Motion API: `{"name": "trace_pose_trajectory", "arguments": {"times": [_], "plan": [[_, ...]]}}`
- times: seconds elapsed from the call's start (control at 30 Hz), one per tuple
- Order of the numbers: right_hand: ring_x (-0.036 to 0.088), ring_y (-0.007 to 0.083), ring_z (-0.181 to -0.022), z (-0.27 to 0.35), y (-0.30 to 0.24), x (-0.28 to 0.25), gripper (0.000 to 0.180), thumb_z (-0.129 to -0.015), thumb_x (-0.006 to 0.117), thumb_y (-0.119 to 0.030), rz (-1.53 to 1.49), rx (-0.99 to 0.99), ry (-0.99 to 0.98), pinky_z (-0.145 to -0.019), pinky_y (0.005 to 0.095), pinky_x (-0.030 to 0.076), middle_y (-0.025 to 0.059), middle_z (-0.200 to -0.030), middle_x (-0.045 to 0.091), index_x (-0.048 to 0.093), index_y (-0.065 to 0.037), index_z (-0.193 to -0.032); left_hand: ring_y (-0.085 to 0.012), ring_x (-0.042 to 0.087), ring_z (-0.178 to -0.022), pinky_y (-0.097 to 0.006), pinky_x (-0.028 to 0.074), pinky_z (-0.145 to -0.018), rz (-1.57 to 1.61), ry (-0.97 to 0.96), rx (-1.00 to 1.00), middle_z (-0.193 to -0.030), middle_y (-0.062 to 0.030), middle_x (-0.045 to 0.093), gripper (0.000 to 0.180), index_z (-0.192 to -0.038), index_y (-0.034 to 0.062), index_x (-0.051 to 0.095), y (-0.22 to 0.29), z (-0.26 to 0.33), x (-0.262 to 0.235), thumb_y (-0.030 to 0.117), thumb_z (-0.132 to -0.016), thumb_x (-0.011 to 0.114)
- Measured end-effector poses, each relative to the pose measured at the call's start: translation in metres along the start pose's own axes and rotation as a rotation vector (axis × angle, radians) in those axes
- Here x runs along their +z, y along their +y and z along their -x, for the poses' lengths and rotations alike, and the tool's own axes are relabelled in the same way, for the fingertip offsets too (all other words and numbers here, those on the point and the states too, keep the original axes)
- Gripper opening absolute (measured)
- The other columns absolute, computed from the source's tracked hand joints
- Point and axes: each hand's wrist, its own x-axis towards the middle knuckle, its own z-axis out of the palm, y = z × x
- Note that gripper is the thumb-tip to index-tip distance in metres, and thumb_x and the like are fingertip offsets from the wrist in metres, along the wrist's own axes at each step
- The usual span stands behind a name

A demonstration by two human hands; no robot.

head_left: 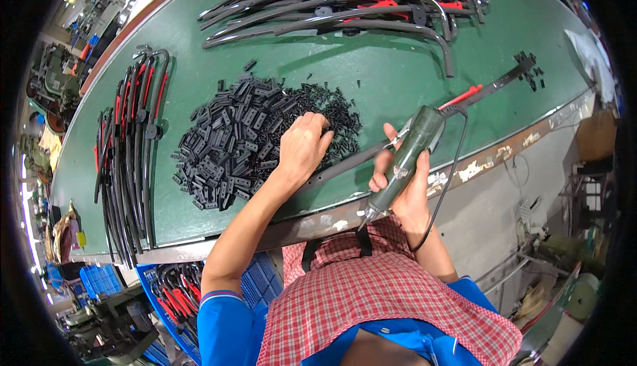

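Note:
My right hand [418, 183] is wrapped around a dark green electric screwdriver [415, 142]; its bit points down toward my apron and a black cord leaves its upper end. At the edge of a heap of small black screws [340, 122], my left hand [304, 142] is closed with its fingers curled down; what they hold, if anything, is hidden. Left of that hand spreads a big pile of black rectangular plastic pieces [225, 134]. A dark tube [348, 162] with a red lever [462, 96] lies slantwise along the table's near side, passing behind the screwdriver.
Bent black tubes with red levers [345, 11] lie across the green table's [179, 227] far side. Another bundle of tubes [133, 140] lies at the left. Small black pieces [529, 67] sit far right. Below the worn table edge, a blue crate [176, 300] holds similar parts.

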Motion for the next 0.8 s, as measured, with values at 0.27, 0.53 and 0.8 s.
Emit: {"name": "trace_pose_trajectory", "arguments": {"times": [0.27, 0.53, 0.8], "plan": [[0.048, 0.0150, -0.055, 0.003, -0.004, 0.015, 0.088, -0.084, 0.044, -0.073, 0.091, -0.012, 0.049, -0.052, 0.0322, 0.041, 0.0035, -0.071, 0.050, 0.034, -0.007, -0.142, -0.0219, 0.063, -0.069, -0.030, 0.049, -0.065, 0.288, 0.184, -0.179, -0.089, -0.0117, 0.067, 0.018, -0.105, 0.0028, 0.065, -0.015, 0.031, -0.024, 0.009, -0.088, 0.059], [0.043, 0.0140, -0.064, -0.039, -0.016, 0.091, 0.095, -0.078, 0.044, -0.080, 0.092, -0.338, 0.004, -0.066, 0.0346, 0.041, 0.0007, -0.072, 0.042, 0.029, -0.014, -0.145, -0.0106, 0.056, -0.070, -0.024, 0.045, -0.063, 0.733, 0.179, -0.314, -0.082, -0.0069, 0.064, 0.013, -0.103, 0.0018, 0.061, -0.018, 0.040, -0.034, 0.005, -0.092, 0.054], [0.043, 0.0160, -0.061, -0.068, -0.006, 0.099, 0.098, -0.076, 0.046, -0.081, 0.002, -0.547, -0.170, -0.061, 0.0351, 0.040, 0.0026, -0.071, 0.041, 0.031, -0.010, -0.143, -0.0089, 0.059, -0.068, -0.022, 0.049, -0.056, 1.703, 0.206, -0.832, -0.087, -0.0068, 0.064, 0.014, -0.106, 0.0016, 0.060, -0.022, 0.035, -0.040, 0.009, -0.095, 0.054]]}}
